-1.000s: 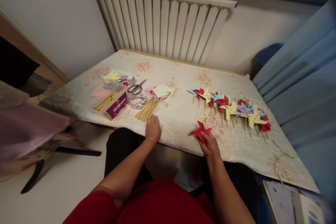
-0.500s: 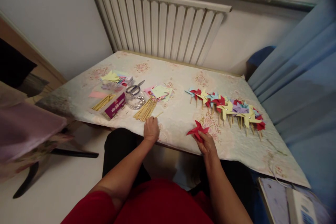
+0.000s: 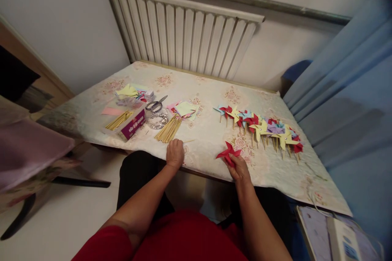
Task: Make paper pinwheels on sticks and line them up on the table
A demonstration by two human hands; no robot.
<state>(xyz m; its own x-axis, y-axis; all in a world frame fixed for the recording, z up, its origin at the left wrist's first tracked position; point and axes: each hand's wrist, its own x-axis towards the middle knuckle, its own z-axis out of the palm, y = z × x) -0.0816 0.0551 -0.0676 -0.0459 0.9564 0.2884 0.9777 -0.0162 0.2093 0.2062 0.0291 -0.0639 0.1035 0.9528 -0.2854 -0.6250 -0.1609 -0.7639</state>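
My right hand is closed on a red paper pinwheel just above the table's near edge. My left hand rests on the flowered tablecloth with its fingers pinched on a thin wooden stick that pokes out to the right. A loose pile of wooden sticks lies just beyond the left hand. To the right, a row of finished pinwheels on sticks in red, yellow, blue and purple stretches across the table.
Scissors lie over a silvery sequin coil. Coloured paper squares sit beside them, more paper at the far left. A purple box with sticks lies left. A radiator stands behind, a blue curtain right.
My left hand has drawn back toward the table edge from the stick pile, with one stick now in its fingers. The right hand keeps the red pinwheel in place.
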